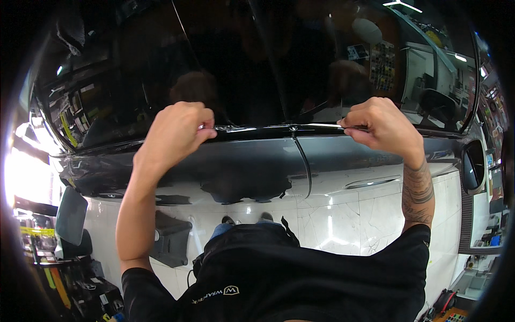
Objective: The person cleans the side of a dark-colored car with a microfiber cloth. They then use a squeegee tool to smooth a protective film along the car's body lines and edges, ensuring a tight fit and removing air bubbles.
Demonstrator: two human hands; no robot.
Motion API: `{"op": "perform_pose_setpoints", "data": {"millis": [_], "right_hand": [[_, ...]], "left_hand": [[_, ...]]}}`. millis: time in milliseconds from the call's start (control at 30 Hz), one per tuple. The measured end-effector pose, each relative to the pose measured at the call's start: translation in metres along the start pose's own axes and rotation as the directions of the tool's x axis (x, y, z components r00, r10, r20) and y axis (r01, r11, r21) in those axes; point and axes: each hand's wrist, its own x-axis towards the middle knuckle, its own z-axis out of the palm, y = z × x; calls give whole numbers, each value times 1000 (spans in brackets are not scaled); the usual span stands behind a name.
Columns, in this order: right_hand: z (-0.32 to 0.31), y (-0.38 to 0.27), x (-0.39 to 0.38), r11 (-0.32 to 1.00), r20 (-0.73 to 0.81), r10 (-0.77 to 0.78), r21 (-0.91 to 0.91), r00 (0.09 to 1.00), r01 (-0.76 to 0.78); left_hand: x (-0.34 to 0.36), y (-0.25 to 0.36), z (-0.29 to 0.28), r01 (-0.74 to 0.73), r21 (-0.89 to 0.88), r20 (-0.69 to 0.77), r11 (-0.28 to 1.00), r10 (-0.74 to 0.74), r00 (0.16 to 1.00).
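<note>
The dark side of a car [247,155] stretches across in front of me, glossy black glass [230,53] above its painted doors. Along the lower edge of the glass runs a thin shiny strip [316,126]; whether it is trim or the edge of a film I cannot tell. My left hand [179,126] is closed in a pinch at the strip's left part. Farther right, my right hand [380,127] pinches the strip between thumb and fingers. A door seam [304,163] drops from the strip between my hands.
A side mirror [473,166] juts out at the right. On the tiled floor [338,225] a dark grey box [170,239] stands left of my legs. Shelves and tools [59,279] fill the lower left. A door handle [373,182] sits below my right hand.
</note>
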Motion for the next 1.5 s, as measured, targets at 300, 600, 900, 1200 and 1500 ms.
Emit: {"op": "perform_pose_setpoints", "data": {"millis": [300,600,900,1200,1500], "right_hand": [[17,-8,-13,997,-160,-76,-30,984,73],[17,-10,-15,997,-88,20,-78,996,-27],[47,-6,-37,995,-508,95,72,856,-68],[112,-54,-32,980,-538,-101,93,837,178],[135,-75,-4,991,-433,-79,-135,898,23]], "left_hand": [[7,12,17,29,-40,-308,999,-40,950],[48,49,48,-274,297,-208,915,342,916],[52,50,52,-412,282,-188,867,471,862],[76,45,51,-616,343,-71,709,674,735],[87,60,36,-556,257,-228,791,608,760]]}}
